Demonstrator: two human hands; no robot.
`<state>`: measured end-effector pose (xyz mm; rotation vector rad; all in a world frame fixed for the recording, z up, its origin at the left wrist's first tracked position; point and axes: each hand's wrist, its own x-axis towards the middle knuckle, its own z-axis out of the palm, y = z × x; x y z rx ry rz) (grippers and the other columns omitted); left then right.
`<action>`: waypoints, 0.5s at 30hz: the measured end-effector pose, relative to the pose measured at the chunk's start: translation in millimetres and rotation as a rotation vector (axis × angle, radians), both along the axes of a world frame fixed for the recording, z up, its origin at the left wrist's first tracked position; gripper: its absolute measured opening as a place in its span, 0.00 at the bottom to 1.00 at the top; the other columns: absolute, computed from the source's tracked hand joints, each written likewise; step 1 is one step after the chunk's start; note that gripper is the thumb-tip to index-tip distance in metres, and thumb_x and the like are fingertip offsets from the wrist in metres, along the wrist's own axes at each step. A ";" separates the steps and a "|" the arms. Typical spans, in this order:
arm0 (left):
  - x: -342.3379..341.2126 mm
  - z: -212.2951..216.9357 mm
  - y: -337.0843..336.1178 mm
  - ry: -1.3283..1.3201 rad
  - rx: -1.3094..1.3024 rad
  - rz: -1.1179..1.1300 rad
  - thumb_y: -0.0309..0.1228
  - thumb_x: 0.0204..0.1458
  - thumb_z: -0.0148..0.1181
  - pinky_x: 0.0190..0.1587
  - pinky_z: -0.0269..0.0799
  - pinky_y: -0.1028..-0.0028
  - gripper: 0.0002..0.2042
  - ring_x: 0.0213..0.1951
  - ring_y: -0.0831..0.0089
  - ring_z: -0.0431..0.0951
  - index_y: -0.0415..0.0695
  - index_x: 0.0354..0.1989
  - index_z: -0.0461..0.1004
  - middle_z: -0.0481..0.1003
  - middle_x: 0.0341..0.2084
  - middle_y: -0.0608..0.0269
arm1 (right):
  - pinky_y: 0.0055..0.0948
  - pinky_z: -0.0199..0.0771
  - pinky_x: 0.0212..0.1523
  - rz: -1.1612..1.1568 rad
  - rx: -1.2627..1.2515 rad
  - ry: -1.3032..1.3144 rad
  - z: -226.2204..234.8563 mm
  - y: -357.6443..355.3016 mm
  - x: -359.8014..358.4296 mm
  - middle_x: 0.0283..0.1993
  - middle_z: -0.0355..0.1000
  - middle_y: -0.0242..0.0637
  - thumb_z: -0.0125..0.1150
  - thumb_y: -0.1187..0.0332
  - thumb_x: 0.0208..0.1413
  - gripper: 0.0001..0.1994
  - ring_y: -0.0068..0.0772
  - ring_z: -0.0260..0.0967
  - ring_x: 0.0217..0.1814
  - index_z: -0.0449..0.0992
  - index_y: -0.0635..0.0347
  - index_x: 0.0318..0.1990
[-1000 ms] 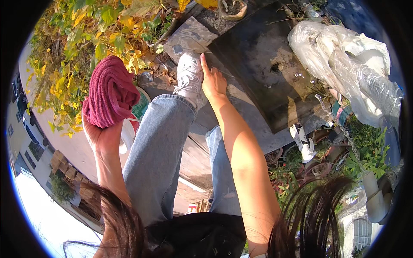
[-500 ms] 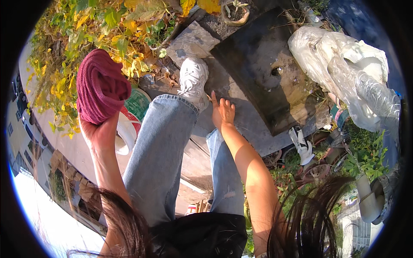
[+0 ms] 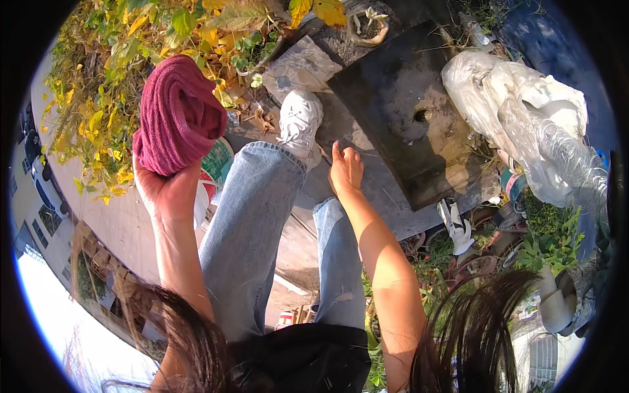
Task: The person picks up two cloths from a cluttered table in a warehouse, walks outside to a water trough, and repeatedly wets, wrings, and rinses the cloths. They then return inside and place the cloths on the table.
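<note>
The left hand (image 3: 167, 188) holds up a bundled, ribbed, dark-pink cloth (image 3: 175, 118). The right hand (image 3: 346, 171) (it is only partly curled) is between a white laced shoe (image 3: 301, 124) and a dark, shallow, rectangular basin (image 3: 403, 141).

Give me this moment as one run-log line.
left hand: holding maroon cloth | right hand: near white shoe | surroundings: dark basin, clear plastic

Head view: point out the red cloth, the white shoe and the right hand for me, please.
Red cloth (image 3: 173, 114): head view, on the middle of its folded bundle.
White shoe (image 3: 301, 123): head view, on its laced top.
Right hand (image 3: 346, 172): head view, on the back of the hand.
</note>
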<state>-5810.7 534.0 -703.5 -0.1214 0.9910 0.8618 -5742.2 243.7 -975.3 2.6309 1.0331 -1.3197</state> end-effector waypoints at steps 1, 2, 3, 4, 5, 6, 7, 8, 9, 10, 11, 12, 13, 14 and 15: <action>2.3 -1.1 -2.0 0.012 -0.007 0.017 0.33 0.57 0.57 0.72 0.53 0.46 0.23 0.66 0.52 0.67 0.39 0.60 0.71 0.71 0.61 0.49 | 0.44 0.72 0.49 -0.040 0.160 -0.068 4.6 -5.9 0.2 0.49 0.68 0.36 0.58 0.68 0.60 0.23 0.44 0.68 0.52 0.72 0.43 0.64; 3.5 -1.9 -5.7 0.073 -0.011 0.037 0.32 0.56 0.59 0.71 0.56 0.47 0.18 0.63 0.54 0.71 0.40 0.55 0.74 0.75 0.57 0.51 | 0.42 0.74 0.46 -0.075 0.229 -0.091 10.7 -7.4 1.4 0.47 0.69 0.38 0.61 0.67 0.59 0.20 0.44 0.71 0.48 0.75 0.48 0.60; 5.0 -2.9 -9.7 0.107 -0.026 0.055 0.30 0.56 0.61 0.69 0.60 0.47 0.14 0.59 0.56 0.75 0.40 0.50 0.77 0.79 0.52 0.53 | 0.41 0.74 0.43 -0.155 0.339 -0.033 16.1 -3.0 5.9 0.43 0.70 0.39 0.64 0.66 0.58 0.16 0.44 0.72 0.44 0.77 0.51 0.54; 6.7 -4.5 -13.4 0.057 -0.058 0.065 0.30 0.55 0.62 0.69 0.61 0.48 0.15 0.58 0.57 0.75 0.40 0.50 0.77 0.79 0.52 0.53 | 0.40 0.74 0.40 -0.239 0.424 0.034 22.0 5.8 13.5 0.39 0.71 0.40 0.67 0.64 0.57 0.13 0.43 0.73 0.41 0.80 0.55 0.48; 8.9 -6.2 -17.8 0.011 -0.068 0.053 0.30 0.54 0.62 0.69 0.61 0.48 0.15 0.58 0.57 0.76 0.40 0.49 0.77 0.79 0.52 0.54 | 0.38 0.74 0.37 -0.320 0.505 0.102 30.0 16.3 21.3 0.35 0.72 0.40 0.69 0.63 0.55 0.11 0.43 0.74 0.37 0.82 0.59 0.42; 11.9 -7.5 -22.6 0.001 -0.082 0.047 0.30 0.54 0.62 0.69 0.61 0.49 0.15 0.58 0.57 0.76 0.40 0.49 0.77 0.79 0.51 0.54 | 0.37 0.73 0.35 -0.405 0.581 0.114 38.8 29.4 30.3 0.32 0.72 0.41 0.71 0.61 0.54 0.12 0.43 0.73 0.34 0.81 0.61 0.36; 15.6 -8.6 -27.1 -0.004 -0.073 0.021 0.30 0.54 0.62 0.68 0.62 0.50 0.15 0.57 0.57 0.76 0.40 0.49 0.77 0.79 0.51 0.53 | 0.36 0.72 0.32 -0.487 0.654 0.123 48.5 44.5 40.6 0.28 0.71 0.41 0.72 0.59 0.53 0.14 0.43 0.73 0.30 0.80 0.63 0.30; 20.6 -9.5 -31.3 -0.020 -0.061 0.045 0.30 0.55 0.62 0.68 0.63 0.50 0.14 0.57 0.57 0.76 0.40 0.49 0.78 0.80 0.50 0.53 | 0.35 0.70 0.30 -0.572 0.687 0.147 62.4 55.3 49.8 0.24 0.71 0.41 0.74 0.58 0.52 0.18 0.43 0.72 0.27 0.79 0.65 0.24; 25.0 -7.1 -37.4 -0.027 -0.032 0.029 0.31 0.56 0.62 0.68 0.64 0.50 0.13 0.56 0.57 0.77 0.40 0.49 0.78 0.80 0.50 0.54 | 0.34 0.68 0.29 -0.563 0.480 0.099 78.2 62.6 62.2 0.22 0.72 0.41 0.73 0.51 0.53 0.24 0.37 0.71 0.25 0.78 0.65 0.21; 31.0 -5.1 -43.9 0.009 -0.011 0.037 0.31 0.57 0.62 0.67 0.65 0.51 0.13 0.56 0.58 0.77 0.41 0.49 0.78 0.80 0.49 0.55 | 0.32 0.69 0.33 -0.951 0.386 0.473 95.7 65.8 77.2 0.24 0.75 0.38 0.65 0.39 0.56 0.32 0.30 0.68 0.26 0.77 0.64 0.20; 38.5 -3.6 -52.3 -0.037 -0.007 -0.011 0.32 0.59 0.61 0.66 0.66 0.51 0.12 0.55 0.58 0.77 0.43 0.48 0.78 0.80 0.49 0.57 | 0.32 0.70 0.39 -1.045 0.461 0.610 116.0 67.5 87.8 0.32 0.77 0.38 0.60 0.34 0.57 0.33 0.30 0.71 0.34 0.79 0.63 0.32; 49.3 -3.8 -66.3 0.079 0.070 -0.009 0.31 0.59 0.61 0.65 0.67 0.51 0.11 0.54 0.58 0.77 0.45 0.48 0.76 0.79 0.49 0.58 | 0.32 0.71 0.46 -1.141 0.536 0.723 136.6 70.6 97.6 0.40 0.79 0.38 0.55 0.30 0.57 0.37 0.30 0.73 0.43 0.82 0.61 0.44; 59.5 -2.1 -76.7 0.113 -0.036 -0.024 0.32 0.59 0.60 0.64 0.68 0.51 0.10 0.54 0.58 0.77 0.46 0.48 0.75 0.79 0.48 0.59 | 0.36 0.68 0.54 -1.243 0.846 1.011 160.9 70.1 101.2 0.51 0.74 0.40 0.56 0.29 0.55 0.40 0.33 0.70 0.53 0.71 0.58 0.58; 69.4 1.0 -87.2 0.098 -0.119 -0.059 0.32 0.60 0.60 0.64 0.68 0.51 0.10 0.54 0.58 0.77 0.47 0.48 0.74 0.79 0.48 0.59 | 0.41 0.65 0.63 -1.357 1.074 1.255 189.0 64.6 103.5 0.63 0.69 0.42 0.58 0.28 0.52 0.49 0.37 0.66 0.62 0.60 0.55 0.72; 78.8 6.0 -98.8 0.072 -0.203 -0.110 0.33 0.60 0.59 0.64 0.68 0.52 0.11 0.53 0.59 0.77 0.44 0.48 0.75 0.79 0.48 0.57 | 0.42 0.62 0.67 -1.223 1.192 1.278 217.4 56.6 108.3 0.69 0.61 0.44 0.63 0.29 0.48 0.56 0.39 0.62 0.67 0.45 0.52 0.75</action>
